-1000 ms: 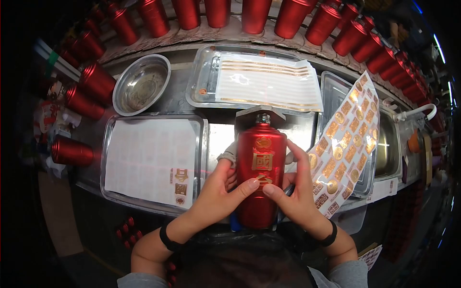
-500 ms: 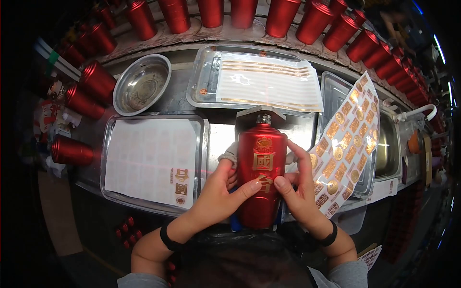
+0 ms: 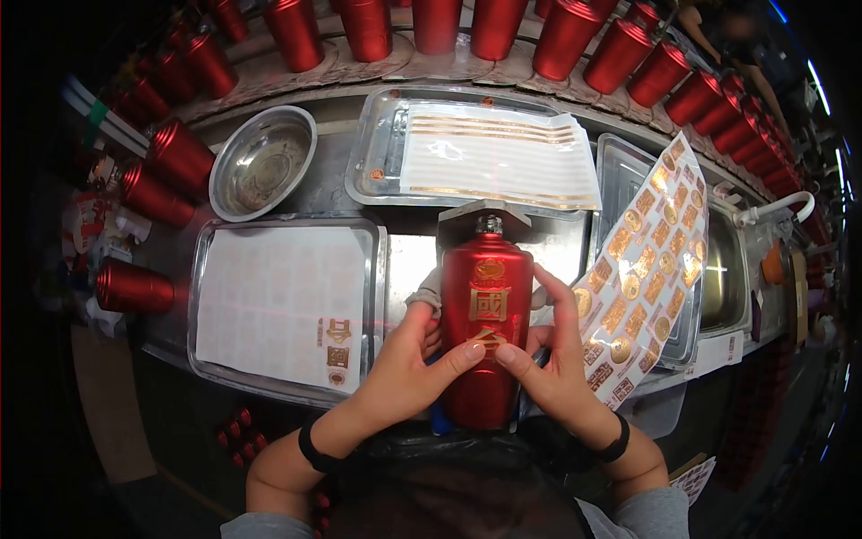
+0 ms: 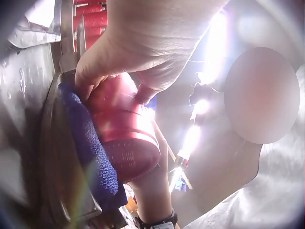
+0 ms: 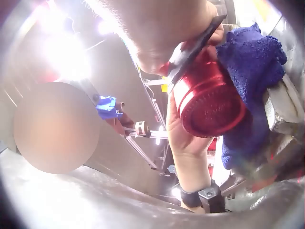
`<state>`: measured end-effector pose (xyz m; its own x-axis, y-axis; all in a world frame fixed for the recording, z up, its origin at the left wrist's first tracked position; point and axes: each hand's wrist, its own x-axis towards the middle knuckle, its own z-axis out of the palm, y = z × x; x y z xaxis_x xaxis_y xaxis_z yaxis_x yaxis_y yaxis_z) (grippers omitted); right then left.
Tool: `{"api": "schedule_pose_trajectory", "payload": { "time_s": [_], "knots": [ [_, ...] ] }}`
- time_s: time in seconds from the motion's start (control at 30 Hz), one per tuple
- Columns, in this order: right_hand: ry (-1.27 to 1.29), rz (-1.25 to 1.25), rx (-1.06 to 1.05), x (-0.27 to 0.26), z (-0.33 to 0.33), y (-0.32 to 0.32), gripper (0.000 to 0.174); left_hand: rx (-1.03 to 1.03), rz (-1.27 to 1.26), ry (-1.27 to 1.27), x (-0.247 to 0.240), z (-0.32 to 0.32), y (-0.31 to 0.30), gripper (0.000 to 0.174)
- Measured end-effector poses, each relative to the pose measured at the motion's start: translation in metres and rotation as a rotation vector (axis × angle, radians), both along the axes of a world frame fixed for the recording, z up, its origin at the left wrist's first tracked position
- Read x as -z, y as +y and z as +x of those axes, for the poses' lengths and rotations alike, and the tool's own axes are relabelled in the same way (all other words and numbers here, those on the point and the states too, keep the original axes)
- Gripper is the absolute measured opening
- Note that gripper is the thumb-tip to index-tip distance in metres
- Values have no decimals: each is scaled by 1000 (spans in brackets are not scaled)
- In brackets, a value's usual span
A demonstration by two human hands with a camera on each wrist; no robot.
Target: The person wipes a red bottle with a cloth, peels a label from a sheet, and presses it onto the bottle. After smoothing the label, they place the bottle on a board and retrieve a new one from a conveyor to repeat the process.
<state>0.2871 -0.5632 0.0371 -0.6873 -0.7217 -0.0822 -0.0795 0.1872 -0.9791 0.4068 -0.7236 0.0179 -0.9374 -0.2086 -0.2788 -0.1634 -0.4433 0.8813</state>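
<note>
A red bottle (image 3: 480, 400) with raised gold characters (image 3: 489, 305) and a bare threaded neck lies facing up in front of the person. The left hand (image 3: 404, 364) grips its left side, thumb pressed on the lower gold character. From the right side the right hand (image 3: 557, 368) holds it, its thumb tip on the same character's edge. A dark flat strip (image 5: 198, 50) shows between the right hand and the bottle in the right wrist view. Beneath the bottle lies a blue cloth (image 4: 95, 152), and a grey angled rest (image 3: 458, 220) stands behind its neck.
A tray (image 3: 382, 278) with a nearly used decal sheet (image 3: 278, 296) lies left. Behind are a metal bowl (image 3: 242, 193) and another tray (image 3: 359, 171) with gold-striped strips. A gold decal sheet (image 3: 628, 287) slopes at right beside a sink (image 3: 723, 283). Red bottles (image 3: 368, 31) line a conveyor.
The right thumb slid outward on the bottle face, then came back inward to the lower character. Bottles on the conveyor have shifted along. A person now shows at the far upper right.
</note>
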Motion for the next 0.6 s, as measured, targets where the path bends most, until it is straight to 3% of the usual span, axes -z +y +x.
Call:
{"api": "schedule_pose_trajectory", "payload": {
  "time_s": [0.13, 0.23, 0.33, 0.43, 0.6],
  "knots": [
    [64, 46, -23, -2, -7, 2, 85, -2, 6, 0, -3, -1, 0, 80],
    [-107, -19, 48, -9, -8, -3, 74, 0, 15, -14, -6, 0, 1, 79],
    [-107, -38, 98, -7, -8, -7, 61, 4, 36, -12, -9, -1, 1, 79],
    [-137, -45, 83, -12, -6, -7, 56, -18, 2, 15, -10, -1, 1, 67],
    [-44, 44, 104, -16, -18, -4, 58, -81, 42, 32, -15, -20, 0, 67]
  ]
}}
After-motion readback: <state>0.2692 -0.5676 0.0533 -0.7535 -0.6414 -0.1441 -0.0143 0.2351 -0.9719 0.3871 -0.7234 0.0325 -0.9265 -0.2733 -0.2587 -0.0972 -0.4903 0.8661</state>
